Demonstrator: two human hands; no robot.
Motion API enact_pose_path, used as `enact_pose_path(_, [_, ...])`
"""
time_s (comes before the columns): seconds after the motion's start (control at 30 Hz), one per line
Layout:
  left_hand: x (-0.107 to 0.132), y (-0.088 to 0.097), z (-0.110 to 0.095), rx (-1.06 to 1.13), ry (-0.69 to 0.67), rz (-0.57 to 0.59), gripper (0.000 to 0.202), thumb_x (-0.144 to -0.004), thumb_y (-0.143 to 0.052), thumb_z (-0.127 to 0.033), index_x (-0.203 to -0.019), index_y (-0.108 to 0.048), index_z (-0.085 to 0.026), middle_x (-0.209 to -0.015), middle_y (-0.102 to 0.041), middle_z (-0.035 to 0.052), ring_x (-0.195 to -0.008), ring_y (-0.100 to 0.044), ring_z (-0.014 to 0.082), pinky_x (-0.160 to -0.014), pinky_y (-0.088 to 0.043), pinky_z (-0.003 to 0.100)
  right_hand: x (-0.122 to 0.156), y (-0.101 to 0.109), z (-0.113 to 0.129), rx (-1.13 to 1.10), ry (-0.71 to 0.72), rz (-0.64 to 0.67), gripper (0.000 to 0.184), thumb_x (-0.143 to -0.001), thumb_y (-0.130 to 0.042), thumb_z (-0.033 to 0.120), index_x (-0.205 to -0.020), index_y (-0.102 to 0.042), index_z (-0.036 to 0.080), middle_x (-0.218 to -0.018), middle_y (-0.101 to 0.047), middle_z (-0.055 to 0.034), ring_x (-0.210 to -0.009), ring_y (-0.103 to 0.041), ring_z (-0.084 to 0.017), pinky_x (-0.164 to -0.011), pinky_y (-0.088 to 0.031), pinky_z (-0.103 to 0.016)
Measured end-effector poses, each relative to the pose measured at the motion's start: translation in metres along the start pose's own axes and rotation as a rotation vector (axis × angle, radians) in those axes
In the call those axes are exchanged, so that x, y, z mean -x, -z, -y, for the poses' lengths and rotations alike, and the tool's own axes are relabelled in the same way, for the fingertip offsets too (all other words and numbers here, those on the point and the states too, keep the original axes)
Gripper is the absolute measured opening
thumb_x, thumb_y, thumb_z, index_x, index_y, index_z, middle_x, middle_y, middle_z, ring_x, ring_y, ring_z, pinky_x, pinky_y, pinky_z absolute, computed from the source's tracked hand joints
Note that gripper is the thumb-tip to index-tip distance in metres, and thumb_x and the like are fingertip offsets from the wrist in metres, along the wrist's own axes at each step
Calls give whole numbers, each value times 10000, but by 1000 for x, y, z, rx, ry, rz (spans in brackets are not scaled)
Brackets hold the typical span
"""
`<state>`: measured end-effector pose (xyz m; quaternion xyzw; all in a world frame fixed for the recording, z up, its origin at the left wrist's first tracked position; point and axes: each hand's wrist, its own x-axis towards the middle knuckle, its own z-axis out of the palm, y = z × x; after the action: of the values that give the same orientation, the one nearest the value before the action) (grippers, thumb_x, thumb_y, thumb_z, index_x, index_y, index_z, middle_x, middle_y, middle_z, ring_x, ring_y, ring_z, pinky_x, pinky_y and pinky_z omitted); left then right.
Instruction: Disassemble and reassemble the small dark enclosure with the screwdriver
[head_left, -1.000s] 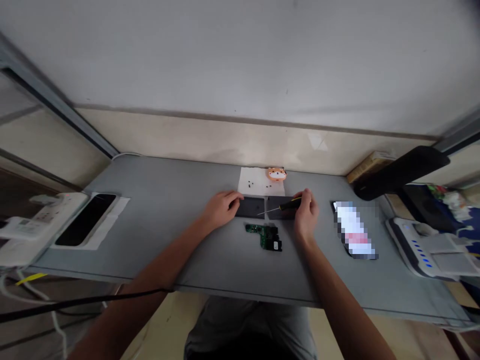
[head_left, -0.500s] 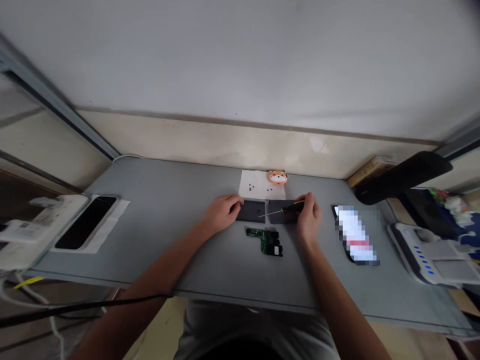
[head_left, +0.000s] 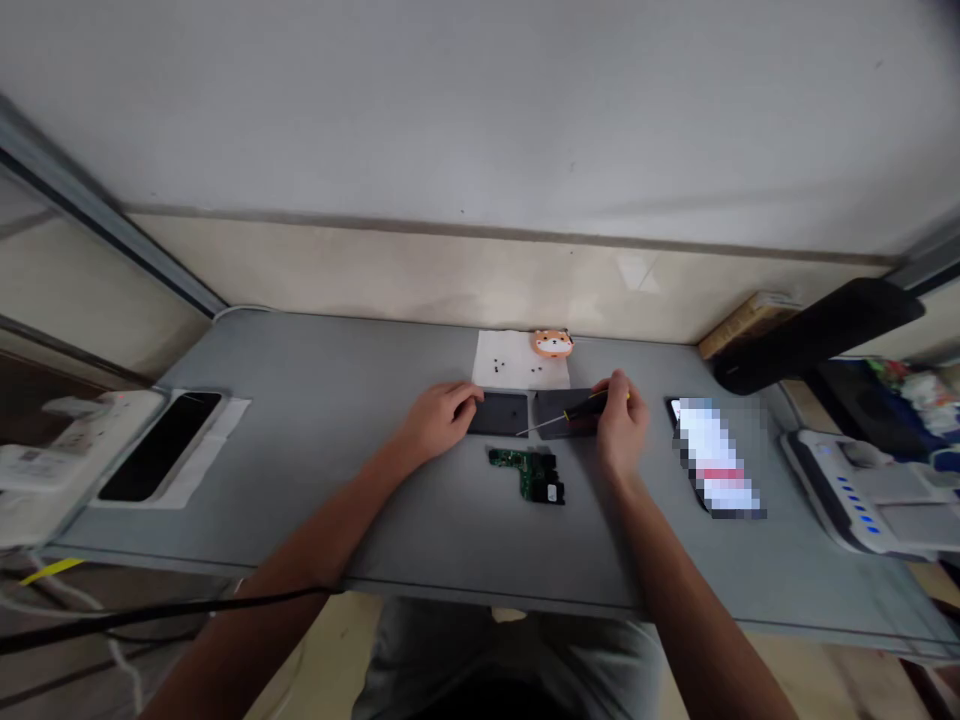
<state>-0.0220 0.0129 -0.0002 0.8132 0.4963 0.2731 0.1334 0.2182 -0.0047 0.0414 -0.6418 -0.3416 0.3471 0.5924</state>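
Screwdriver (head_left: 581,409) gripped in right hand (head_left: 619,430) — left hand (head_left: 435,420) steadies black case (head_left: 497,413).

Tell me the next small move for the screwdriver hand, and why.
Probably ease the screwdriver tip down onto the left black panel. The right hand holds it slanted, with the tip at that panel's near right corner, and the left hand steadies the panel's other end.

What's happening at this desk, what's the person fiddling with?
A person's left hand steadies a flat dark panel on the grey table; the right hand holds a small screwdriver, its tip near the gap to a second panel. A green circuit board lies in front, and tiny screws rest on white paper behind.
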Motion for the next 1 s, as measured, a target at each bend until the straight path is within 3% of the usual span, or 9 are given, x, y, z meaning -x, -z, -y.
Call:
enact_pose_path(0.57, [-1,0,0,-4,-15,4,231,-929,-468,-150,-938,-679,-243,-928,-753,35,-872,-707,199,-837,-563,330,-2,3,1,-23,-6,20,442,-805,-574,619,-636,-533,214,-532,-422,63,-418,-504,-115,-342,-434,-229])
enact_pose_path(0.8, [-1,1,-2,3,-7,0,233,-919,-468,-127,-931,-677,-231,-917,-752,32,-857,-705,194,-826,-555,319,0,4,7,-32,-53,15,462,-779,-573,656,-650,-527,215,-523,-423,72,-409,-548,-137,-360,-493,-261])
enact_pose_path(1.0, [-1,1,-1,13,16,9,239,-914,-478,-116,-938,-684,-235,-919,-751,24,-843,-698,187,-820,-546,306,1,4,7,-19,-40,12,433,-774,-572,625,-648,-526,213,-525,-430,70,-403,-533,-118,-336,-438,-221])
